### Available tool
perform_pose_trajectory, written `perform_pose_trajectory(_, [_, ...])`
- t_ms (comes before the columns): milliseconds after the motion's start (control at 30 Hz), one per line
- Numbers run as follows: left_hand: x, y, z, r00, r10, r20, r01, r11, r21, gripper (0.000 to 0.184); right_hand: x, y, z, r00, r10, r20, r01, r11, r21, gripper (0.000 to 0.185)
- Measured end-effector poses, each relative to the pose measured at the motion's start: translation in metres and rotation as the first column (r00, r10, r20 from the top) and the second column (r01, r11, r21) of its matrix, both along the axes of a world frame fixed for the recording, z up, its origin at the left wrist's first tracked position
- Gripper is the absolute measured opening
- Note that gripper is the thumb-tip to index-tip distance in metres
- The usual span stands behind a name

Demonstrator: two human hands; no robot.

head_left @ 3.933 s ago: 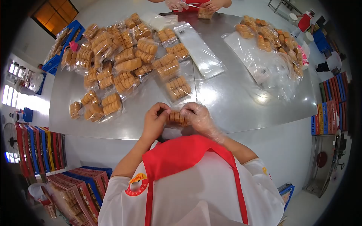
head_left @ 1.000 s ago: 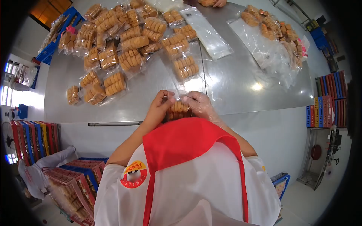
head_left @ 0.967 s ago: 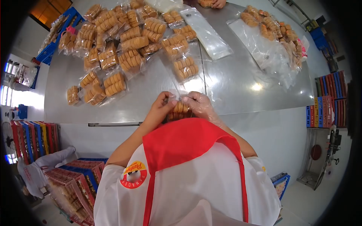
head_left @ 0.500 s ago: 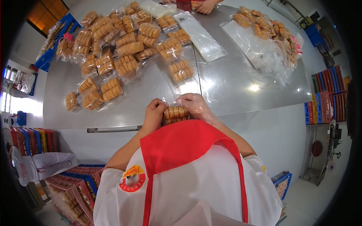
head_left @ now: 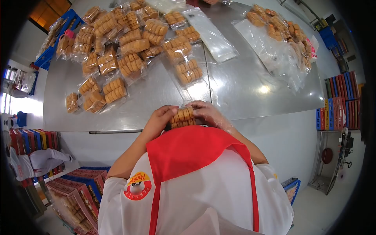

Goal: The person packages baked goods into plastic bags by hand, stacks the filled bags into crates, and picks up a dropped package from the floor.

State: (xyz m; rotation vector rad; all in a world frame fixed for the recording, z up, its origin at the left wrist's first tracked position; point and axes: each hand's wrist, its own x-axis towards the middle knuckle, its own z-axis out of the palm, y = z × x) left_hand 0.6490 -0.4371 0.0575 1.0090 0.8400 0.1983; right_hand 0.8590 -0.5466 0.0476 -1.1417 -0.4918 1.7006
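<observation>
Close to my apron, at the table's near edge, a clear bag of round golden cookies (head_left: 183,117) is held between both hands. My left hand (head_left: 160,117) grips its left side, thumb along the top. From the other side my right hand (head_left: 207,113), in a thin clear glove, closes on the bag's right edge. The lower part of the bag is hidden behind the red apron. Just beyond my hands lies a filled cookie bag (head_left: 188,71), with another bag (head_left: 177,48) behind it. A big heap of bagged cookies (head_left: 131,43) spreads over the table's left side.
The steel table (head_left: 156,90) has a seam across it. Flat clear bags (head_left: 209,35) lie at the back middle. Loose cookies (head_left: 276,27) and crumpled plastic (head_left: 290,62) are at the right. Stacked crates (head_left: 78,192) stand at lower left. Another person's hand shows at the top edge.
Both hands have shifted from the bag's upper end down to its sides, and more of the cookies shows. The other person's hands have mostly left the top edge.
</observation>
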Motion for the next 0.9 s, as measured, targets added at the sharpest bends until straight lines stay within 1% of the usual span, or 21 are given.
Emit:
perform_pose_trajectory(33, [0.000,-0.001,0.002,0.999,-0.041,-0.020,0.041,0.999,0.026,0.043,-0.003,-0.002,0.006,1.000,0.018,0.019,-0.018,1.000,0.002,0.041])
perform_pose_trajectory(67, [0.000,0.000,0.002,0.990,-0.114,-0.082,0.129,0.972,0.197,0.047,-0.004,-0.002,0.010,0.999,0.036,0.040,-0.036,0.999,0.005,0.045])
perform_pose_trajectory(100, [0.000,0.002,0.001,0.972,-0.175,-0.155,0.221,0.908,0.356,0.051,-0.002,-0.001,0.009,0.996,0.067,0.055,-0.066,0.998,-0.012,0.047])
perform_pose_trajectory(133, [0.000,0.004,0.000,0.946,-0.221,-0.237,0.313,0.809,0.498,0.055,0.000,0.000,0.007,0.993,0.097,0.071,-0.095,0.995,-0.028,0.049])
perform_pose_trajectory(167, [-0.001,0.008,-0.001,0.933,-0.243,-0.267,0.351,0.781,0.517,0.057,0.002,0.002,0.005,0.988,0.127,0.087,-0.124,0.991,-0.043,0.051])
perform_pose_trajectory(233, [0.001,0.015,-0.001,0.900,-0.284,-0.330,0.428,0.716,0.552,0.060,-0.001,0.004,0.004,0.991,0.082,0.110,-0.081,0.997,-0.019,0.048])
perform_pose_trajectory(267, [0.002,0.016,0.002,0.900,-0.283,-0.332,0.429,0.716,0.551,0.059,-0.002,0.004,0.005,0.991,0.056,0.121,-0.056,0.998,-0.005,0.046])
perform_pose_trajectory(333, [0.007,0.019,0.011,0.900,-0.281,-0.334,0.429,0.714,0.554,0.056,0.003,0.005,0.019,0.978,0.088,0.187,-0.090,0.996,0.002,0.053])
perform_pose_trajectory(367, [0.010,0.020,0.015,0.927,-0.262,-0.268,0.370,0.753,0.544,0.056,0.006,0.006,0.030,0.970,0.102,0.221,-0.106,0.994,0.007,0.057])
perform_pose_trajectory(433, [0.015,0.021,0.023,0.967,-0.216,-0.136,0.255,0.825,0.504,0.056,0.019,0.004,0.045,0.988,0.070,0.140,-0.094,0.980,0.173,0.067])
perform_pose_trajectory(467, [0.021,0.022,0.028,0.977,-0.211,-0.021,0.198,0.873,0.446,0.055,0.023,0.002,0.052,0.994,0.059,0.095,-0.082,0.964,0.252,0.073])
perform_pose_trajectory(500, [0.028,0.025,0.034,0.976,-0.196,0.092,0.149,0.915,0.376,0.055,0.026,0.002,0.061,1.000,0.020,0.018,-0.025,0.935,0.354,0.077])
perform_pose_trajectory(533, [0.036,0.025,0.040,0.964,-0.171,0.201,0.106,0.949,0.296,0.054,0.029,0.002,0.070,0.998,-0.011,-0.062,0.038,0.894,0.447,0.082])
perform_pose_trajectory(567, [0.046,0.023,0.049,0.947,-0.139,0.289,0.097,0.983,0.154,0.053,0.031,0.001,0.078,0.989,-0.033,-0.143,0.105,0.841,0.531,0.087])
perform_pose_trajectory(633, [0.069,0.014,0.066,0.898,-0.044,0.438,0.114,0.984,-0.135,0.050,0.023,0.002,0.087,0.954,-0.153,-0.258,0.281,0.755,0.592,0.084])
perform_pose_trajectory(667, [0.077,0.010,0.068,0.907,-0.064,0.416,0.127,0.984,-0.125,0.051,0.021,0.000,0.089,0.925,-0.209,-0.319,0.369,0.699,0.613,0.082])
perform_pose_trajectory(733, [0.093,-0.002,0.069,0.921,-0.106,0.374,0.156,0.982,-0.104,0.054,0.026,-0.010,0.086,0.898,-0.349,-0.268,0.440,0.736,0.514,0.085])
perform_pose_trajectory(767, [0.100,-0.008,0.069,0.929,-0.108,0.353,0.161,0.979,-0.123,0.054,0.028,-0.015,0.081,0.878,-0.415,-0.238,0.479,0.746,0.463,0.088])
perform_pose_trajectory(800, [0.104,-0.014,0.069,0.938,-0.108,0.331,0.163,0.976,-0.144,0.054,0.028,-0.020,0.068,0.824,-0.479,-0.303,0.566,0.726,0.391,0.090])
perform_pose_trajectory(900, [0.120,-0.030,0.065,0.953,-0.082,0.292,0.147,0.967,-0.209,0.054,0.021,-0.045,0.052,0.737,-0.406,-0.541,0.657,0.617,0.433,0.087])
